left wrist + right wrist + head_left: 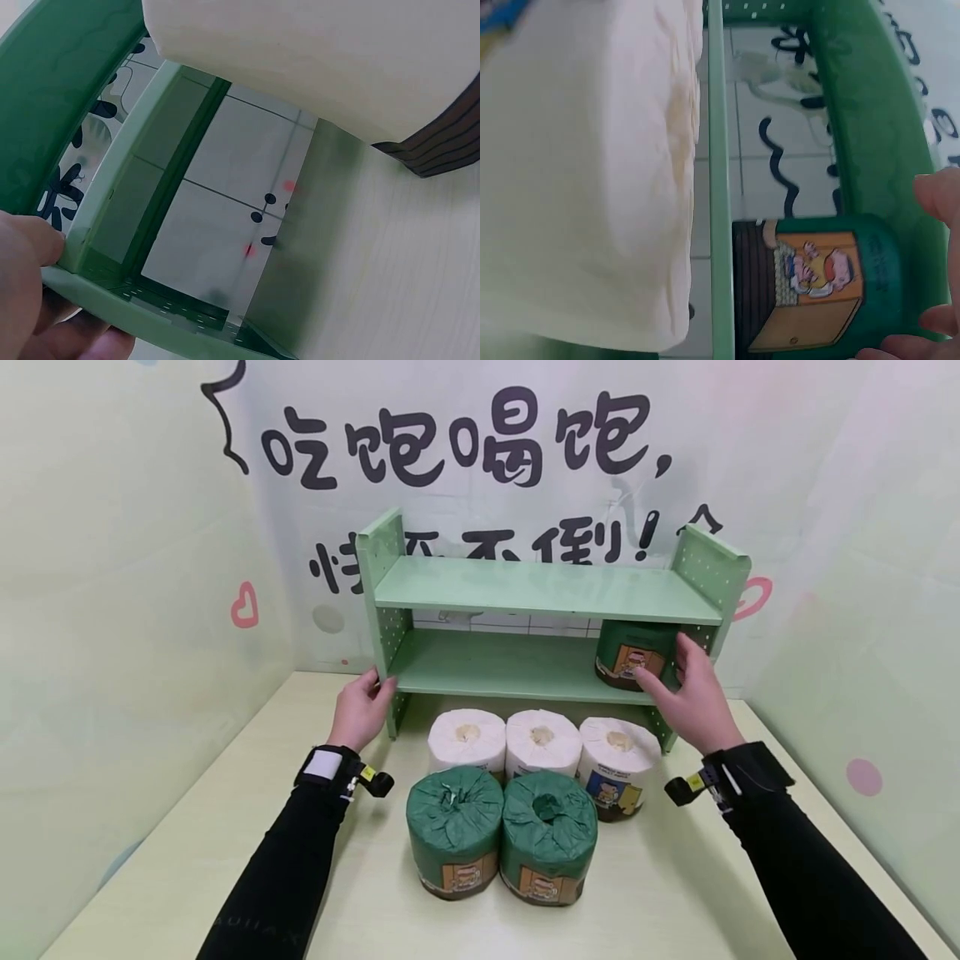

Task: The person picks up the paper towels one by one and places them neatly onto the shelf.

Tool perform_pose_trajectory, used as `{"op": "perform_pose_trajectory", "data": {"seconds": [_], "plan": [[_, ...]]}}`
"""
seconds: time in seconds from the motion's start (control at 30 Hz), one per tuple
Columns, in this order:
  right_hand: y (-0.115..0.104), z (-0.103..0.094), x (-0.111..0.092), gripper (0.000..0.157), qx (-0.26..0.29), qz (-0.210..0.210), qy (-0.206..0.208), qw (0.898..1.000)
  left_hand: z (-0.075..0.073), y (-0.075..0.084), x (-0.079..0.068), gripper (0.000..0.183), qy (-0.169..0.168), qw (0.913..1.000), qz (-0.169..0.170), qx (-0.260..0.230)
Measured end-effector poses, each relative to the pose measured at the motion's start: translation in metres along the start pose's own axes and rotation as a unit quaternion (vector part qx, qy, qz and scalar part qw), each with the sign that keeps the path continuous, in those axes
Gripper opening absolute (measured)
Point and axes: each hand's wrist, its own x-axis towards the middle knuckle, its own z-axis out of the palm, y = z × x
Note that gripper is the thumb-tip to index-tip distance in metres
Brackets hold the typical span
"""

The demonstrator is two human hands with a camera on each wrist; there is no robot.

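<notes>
A light green two-tier shelf rack point(487, 664) stands on the table in the head view. My left hand point(362, 708) pinches its left side panel, thumb on one face and fingers on the other, as the left wrist view shows. At the right end of the lower tier sits a green-wrapped toilet roll point(634, 653), upright. My right hand point(693, 702) is at this roll, thumb before its front and fingers along its right side, not curled round it. The roll's printed label point(817, 274) shows in the right wrist view.
Three white toilet rolls point(542, 742) stand in a row before the rack. Two green-wrapped rolls point(550, 835) stand nearer me, side by side on the pale table point(660, 893). Behind the rack hangs a printed backdrop point(450, 443).
</notes>
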Motion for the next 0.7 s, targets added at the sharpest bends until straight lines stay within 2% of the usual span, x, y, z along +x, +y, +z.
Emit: {"op": "perform_pose_trajectory", "data": {"seconds": [0.37, 0.5, 0.7], "plan": [[-0.033, -0.002, -0.054, 0.079, 0.05, -0.077, -0.006, 0.996, 0.0, -0.001, 0.001, 0.037, -0.001, 1.0, -0.001, 0.0], [-0.041, 0.001, -0.072, 0.077, 0.066, -0.112, -0.022, 0.991, 0.0, -0.002, 0.001, 0.037, 0.0, 1.0, -0.005, 0.002], [-0.049, 0.009, -0.096, 0.076, 0.097, -0.135, -0.051, 0.985, 0.001, -0.002, 0.002, 0.037, 0.002, 1.0, -0.001, 0.002]]}}
